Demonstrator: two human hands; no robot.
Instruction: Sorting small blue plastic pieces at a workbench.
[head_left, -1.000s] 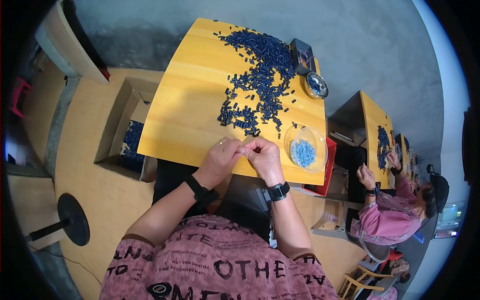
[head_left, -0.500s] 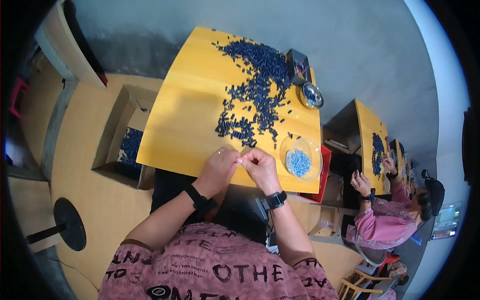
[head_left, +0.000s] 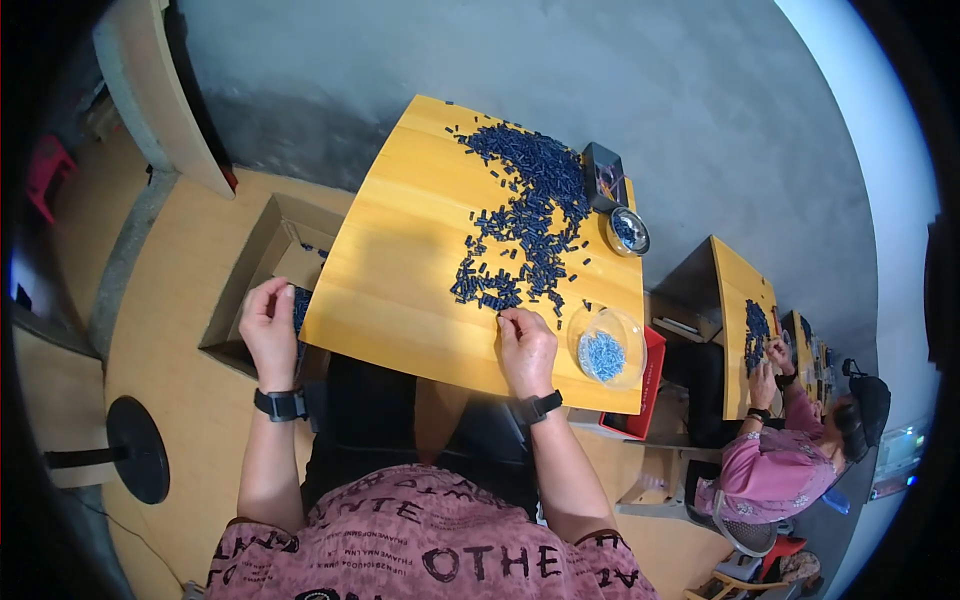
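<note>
The left hand is held above the cardboard box, its fingers curled; whether they are closed cannot be told. The right hand is placed beside the dark pieces spread across the yellow counter, its fingers pinched, any contents unclear. Pale blue pieces are contained in the clear bowl nearby.

Shirt: black lettering, large and small.
Red box, by tabletop's near right corner: pale marks, too small to read.
</note>
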